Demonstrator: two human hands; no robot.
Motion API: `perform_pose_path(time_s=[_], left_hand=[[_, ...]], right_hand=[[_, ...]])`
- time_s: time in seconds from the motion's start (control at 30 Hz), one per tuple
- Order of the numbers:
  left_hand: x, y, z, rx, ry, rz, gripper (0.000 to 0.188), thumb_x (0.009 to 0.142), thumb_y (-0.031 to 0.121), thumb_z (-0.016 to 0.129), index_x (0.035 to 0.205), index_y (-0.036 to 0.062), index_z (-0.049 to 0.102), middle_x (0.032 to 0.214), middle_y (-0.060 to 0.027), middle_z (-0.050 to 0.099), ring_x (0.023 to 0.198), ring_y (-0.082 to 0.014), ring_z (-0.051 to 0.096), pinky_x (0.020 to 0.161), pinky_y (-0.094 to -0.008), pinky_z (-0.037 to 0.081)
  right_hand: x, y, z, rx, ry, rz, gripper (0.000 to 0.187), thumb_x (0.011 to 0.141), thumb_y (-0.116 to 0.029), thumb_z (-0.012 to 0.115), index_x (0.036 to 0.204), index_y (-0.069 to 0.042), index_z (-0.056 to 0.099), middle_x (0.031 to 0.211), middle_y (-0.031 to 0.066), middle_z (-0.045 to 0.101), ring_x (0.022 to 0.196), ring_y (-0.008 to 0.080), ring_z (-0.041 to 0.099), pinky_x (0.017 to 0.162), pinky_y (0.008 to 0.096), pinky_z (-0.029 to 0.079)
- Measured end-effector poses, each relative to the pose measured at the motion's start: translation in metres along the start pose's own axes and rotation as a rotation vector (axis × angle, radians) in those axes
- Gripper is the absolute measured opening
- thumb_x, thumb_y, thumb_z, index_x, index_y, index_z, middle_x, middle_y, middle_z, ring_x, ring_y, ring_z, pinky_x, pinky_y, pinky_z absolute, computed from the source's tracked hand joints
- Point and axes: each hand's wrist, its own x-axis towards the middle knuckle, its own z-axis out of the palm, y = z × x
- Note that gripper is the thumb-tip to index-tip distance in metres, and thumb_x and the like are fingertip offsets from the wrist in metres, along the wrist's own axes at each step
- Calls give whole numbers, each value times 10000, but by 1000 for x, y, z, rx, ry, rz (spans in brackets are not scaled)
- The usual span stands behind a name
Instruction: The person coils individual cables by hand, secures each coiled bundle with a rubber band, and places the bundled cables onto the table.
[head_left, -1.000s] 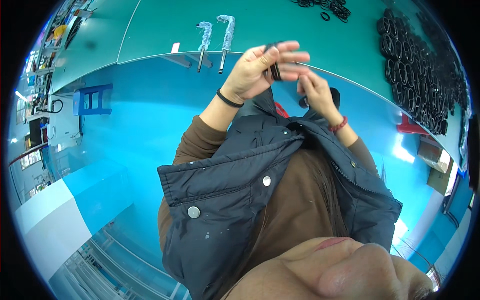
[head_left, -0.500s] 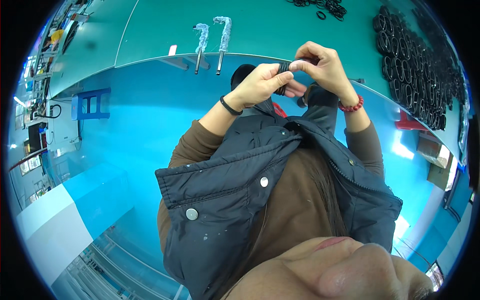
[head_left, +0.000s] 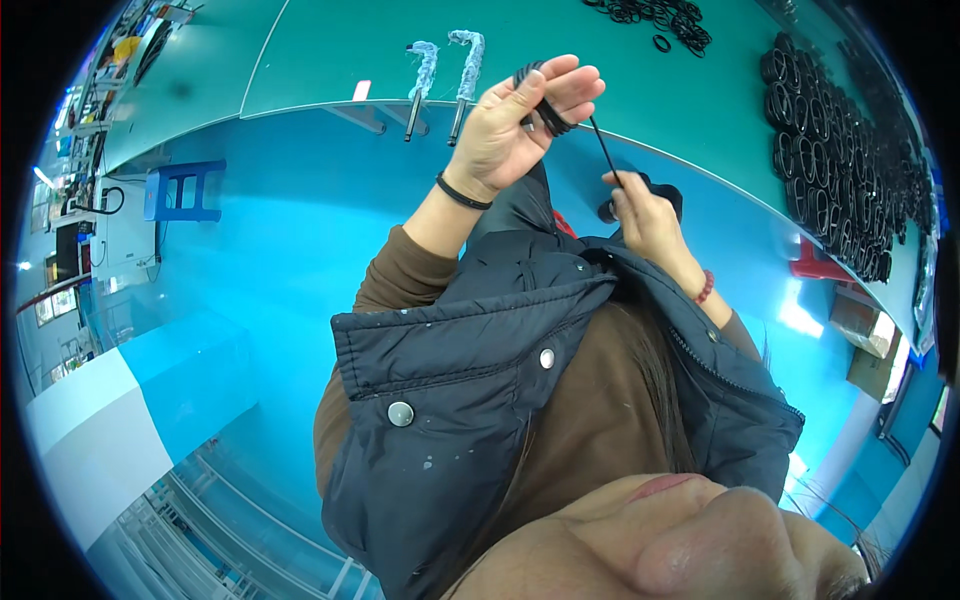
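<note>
Looped around the fingers of my left hand (head_left: 500, 140) is a small coil of black cable (head_left: 553, 119); the thumb rests against it and the fingertips point up and right. A straight black length (head_left: 607, 152) runs from the coil down to my right hand (head_left: 648, 218), whose fingers are pinched on it. Both hands are in the air near the front edge of the green-topped table (head_left: 340, 50). Two metal rods with bent ends wrapped in pale blue material, a nearer rod (head_left: 468, 75) and a farther rod (head_left: 424, 75), lie over that edge, left of my left hand.
Many coiled black cables (head_left: 815, 160) cover the table's right end. Some loose black rings (head_left: 660, 20) lie at the far side. A blue stool (head_left: 185, 190) stands on the floor at left, a red stool (head_left: 818, 262) under the table at right, near cardboard boxes (head_left: 868, 325).
My hands have moved apart: the right dropped down and nearer, drawing out a length of cable. The left rose slightly and turned its palm up, keeping the coil.
</note>
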Motion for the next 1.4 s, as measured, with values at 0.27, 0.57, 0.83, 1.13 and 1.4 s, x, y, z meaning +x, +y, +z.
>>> perform_pose_path(time_s=[0.27, 0.57, 0.83, 1.13, 1.4], left_hand=[[-5, -30, -4, 670, 37, 40, 411, 963, 168, 475, 1315, -35, 414, 1189, -156, 581, 1093, -200, 565, 935, -313, 451], [-6, -36, 2, 453, -95, -184, 310, 973, 233, 456, 1150, -13, 519, 961, -143, 654, 1028, -210, 588, 905, -337, 445], [0, -42, -3, 370, -142, -181, 341, 954, 192, 497, 1227, -12, 512, 1020, -108, 639, 905, -159, 604, 859, -306, 463], [2, -44, -8, 327, -208, -235, 416, 940, 176, 515, 1320, 23, 449, 1230, -132, 557, 925, -180, 617, 848, -303, 465], [7, -45, -12, 276, -95, -218, 397, 936, 175, 522, 1296, 14, 471, 1217, -136, 573, 932, -193, 634, 855, -313, 467]], right_hand=[[36, -36, -45, -452, 68, -494, 122, 770, -149, 662, 823, -65, 591, 713, 69, 557, 633, 243, 572, 548, 351, 458], [78, 2, -16, 672, -76, 12, 331, 972, -273, 430, 1179, -29, 517, 1015, 68, 600, 932, 138, 573, 805, 280, 490], [87, 29, -6, 1476, -457, 216, 538, 981, -420, 296, 1281, -9, 468, 919, 76, 614, 850, 142, 580, 775, 268, 473], [92, 9, -9, 1780, -249, 344, 681, 926, -518, 300, 1296, 40, 423, 1264, 291, 470, 1096, 315, 545, 939, 374, 446], [92, 25, -9, 1117, -94, 219, 377, 970, -270, 404, 1110, 30, 585, 832, 44, 569, 819, 122, 594, 779, 263, 502]])
